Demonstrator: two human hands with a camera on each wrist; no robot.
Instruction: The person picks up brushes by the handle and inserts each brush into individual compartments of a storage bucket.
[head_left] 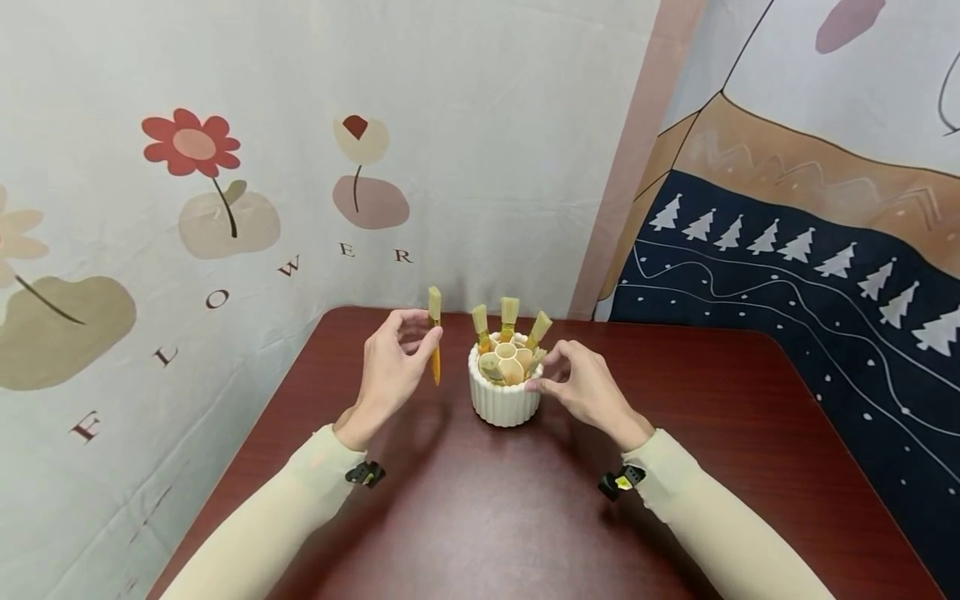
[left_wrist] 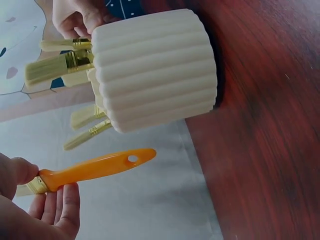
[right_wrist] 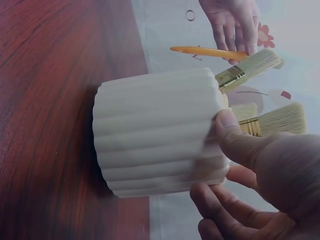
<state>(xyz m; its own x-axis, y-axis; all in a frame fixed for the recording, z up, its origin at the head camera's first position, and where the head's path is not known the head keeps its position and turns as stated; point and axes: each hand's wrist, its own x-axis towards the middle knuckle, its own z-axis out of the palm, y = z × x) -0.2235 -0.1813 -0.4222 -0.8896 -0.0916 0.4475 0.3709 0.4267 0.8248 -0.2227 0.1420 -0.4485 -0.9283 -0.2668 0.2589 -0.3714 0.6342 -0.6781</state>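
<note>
My left hand (head_left: pixel 392 360) pinches a paintbrush (left_wrist: pixel 100 168) near its metal band, left of the holder. The brush hangs upright, bristles up, its orange handle (head_left: pixel 436 367) pointing down above the table. A white ribbed brush holder (head_left: pixel 505 407) stands upright on the table, with a flower-shaped divider (head_left: pixel 507 351) inside. Several other paintbrushes (head_left: pixel 509 312) stand in it, bristles up, their handles mostly hidden inside. My right hand (head_left: pixel 591 388) holds the holder's right side at the rim, its thumb (right_wrist: pixel 229 127) on the wall and curled fingers farther round.
The dark red wooden table (head_left: pixel 465 517) has rounded back corners. Behind it hangs a pale cloth (head_left: pixel 487 167) with printed flowers and letters. A dark blue printed cloth (head_left: pixel 750 283) hangs at the right.
</note>
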